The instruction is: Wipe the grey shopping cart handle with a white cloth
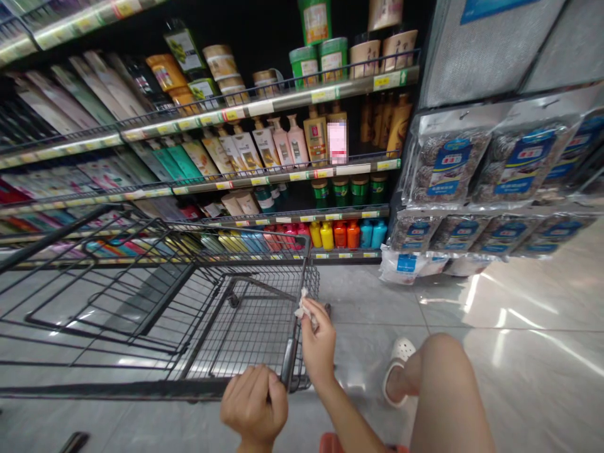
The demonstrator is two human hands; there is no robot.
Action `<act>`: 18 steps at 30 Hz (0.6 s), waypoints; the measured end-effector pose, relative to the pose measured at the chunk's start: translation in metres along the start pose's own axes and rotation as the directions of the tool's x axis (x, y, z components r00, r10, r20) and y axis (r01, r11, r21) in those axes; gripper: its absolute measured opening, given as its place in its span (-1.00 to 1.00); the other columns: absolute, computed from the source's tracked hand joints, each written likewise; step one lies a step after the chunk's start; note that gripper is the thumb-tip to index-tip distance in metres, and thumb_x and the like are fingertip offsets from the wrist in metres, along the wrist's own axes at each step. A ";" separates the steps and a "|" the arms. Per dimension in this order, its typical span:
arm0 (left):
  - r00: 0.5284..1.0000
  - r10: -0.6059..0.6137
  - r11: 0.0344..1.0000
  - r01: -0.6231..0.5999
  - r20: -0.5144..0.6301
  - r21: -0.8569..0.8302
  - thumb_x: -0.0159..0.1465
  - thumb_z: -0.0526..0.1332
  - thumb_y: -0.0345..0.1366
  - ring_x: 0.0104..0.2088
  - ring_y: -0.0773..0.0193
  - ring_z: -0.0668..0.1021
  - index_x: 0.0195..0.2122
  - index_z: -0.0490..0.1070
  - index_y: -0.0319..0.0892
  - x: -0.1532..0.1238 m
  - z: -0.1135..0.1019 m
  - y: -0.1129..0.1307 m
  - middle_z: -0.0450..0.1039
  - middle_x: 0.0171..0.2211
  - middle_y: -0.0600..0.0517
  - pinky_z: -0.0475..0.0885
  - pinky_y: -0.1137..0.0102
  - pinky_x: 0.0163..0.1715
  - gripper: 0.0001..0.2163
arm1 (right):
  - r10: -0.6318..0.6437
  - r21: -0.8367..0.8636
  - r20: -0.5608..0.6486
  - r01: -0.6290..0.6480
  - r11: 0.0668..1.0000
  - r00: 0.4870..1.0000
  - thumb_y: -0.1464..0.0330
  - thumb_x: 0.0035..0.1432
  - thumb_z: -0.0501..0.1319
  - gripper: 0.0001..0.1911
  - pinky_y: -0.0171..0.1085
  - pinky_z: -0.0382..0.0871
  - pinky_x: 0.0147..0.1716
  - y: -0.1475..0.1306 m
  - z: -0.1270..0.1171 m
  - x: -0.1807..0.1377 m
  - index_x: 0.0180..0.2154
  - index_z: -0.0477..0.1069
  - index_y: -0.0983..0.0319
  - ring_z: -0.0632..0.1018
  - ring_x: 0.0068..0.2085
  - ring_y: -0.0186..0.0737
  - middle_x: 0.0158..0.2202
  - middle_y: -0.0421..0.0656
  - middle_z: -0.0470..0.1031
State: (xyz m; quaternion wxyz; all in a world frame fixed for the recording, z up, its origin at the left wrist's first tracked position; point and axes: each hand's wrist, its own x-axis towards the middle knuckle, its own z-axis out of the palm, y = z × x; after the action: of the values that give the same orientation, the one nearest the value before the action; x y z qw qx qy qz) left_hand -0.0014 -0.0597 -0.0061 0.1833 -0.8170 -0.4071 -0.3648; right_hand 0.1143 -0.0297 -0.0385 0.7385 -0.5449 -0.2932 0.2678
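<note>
A dark wire shopping cart [245, 340] stands in front of me, its basket seen from above. My left hand [255, 402] is closed in a fist around the end of the cart's handlebar [117, 389]. Just right of it, my right hand [318, 340] pinches a crumpled whitish tissue [306, 308] between thumb and fingers. The tissue is against or very near the cart's upright end frame [296, 333]; whether it touches the bar I cannot tell exactly.
Store shelves [274, 176] with pump bottles, jars and tubes run behind the cart. Packs of steel scourers [443, 157] hang on the right. My bent leg [446, 390] and a white clog [396, 371] are at lower right, on the grey tiled floor [368, 302].
</note>
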 end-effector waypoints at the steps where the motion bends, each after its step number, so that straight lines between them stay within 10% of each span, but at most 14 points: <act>1: 1.000 0.000 1.000 0.000 -0.003 -0.001 0.13 0.06 -0.48 -0.63 0.29 0.32 -0.61 0.20 -0.13 0.000 0.000 0.000 0.23 -0.70 0.10 0.11 0.36 -0.53 -0.80 | 0.011 0.007 0.005 -0.011 1.000 1.000 0.43 0.13 0.10 -0.73 -0.21 0.40 -0.03 -0.003 -0.002 -0.007 -0.19 0.53 0.25 0.53 -0.05 -0.18 -0.12 -0.03 0.54; 9: 1.000 -0.003 1.000 0.004 0.013 -0.019 0.13 0.08 -0.49 -0.62 0.29 0.32 -0.61 0.20 -0.13 -0.003 -0.003 0.000 0.22 -0.71 0.11 0.10 0.37 -0.53 -0.79 | 0.003 -0.028 0.080 -0.001 1.000 0.997 0.46 0.16 0.11 -0.71 -0.24 0.43 -0.05 -0.006 -0.026 -0.051 -0.14 0.53 0.16 0.53 -0.02 -0.18 -0.07 -0.06 0.53; 18: 0.999 -0.042 0.998 0.041 -0.018 -0.056 0.15 0.06 -0.49 -0.63 0.33 0.25 -0.62 0.16 -0.12 0.003 0.000 0.005 0.19 -0.70 0.12 0.07 0.36 -0.54 -0.77 | -0.267 -0.125 0.048 0.271 0.955 0.963 0.51 0.19 0.02 -0.65 -0.20 0.44 -0.06 0.019 -0.009 -0.022 -0.09 0.48 0.18 0.52 -0.04 -0.19 -0.10 -0.05 0.52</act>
State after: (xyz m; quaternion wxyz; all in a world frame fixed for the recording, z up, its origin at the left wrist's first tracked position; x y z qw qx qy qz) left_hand 0.0036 -0.0608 -0.0037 0.1567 -0.8097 -0.4119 -0.3876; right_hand 0.1047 -0.0464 -0.0616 0.7264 -0.5428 -0.3927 0.1535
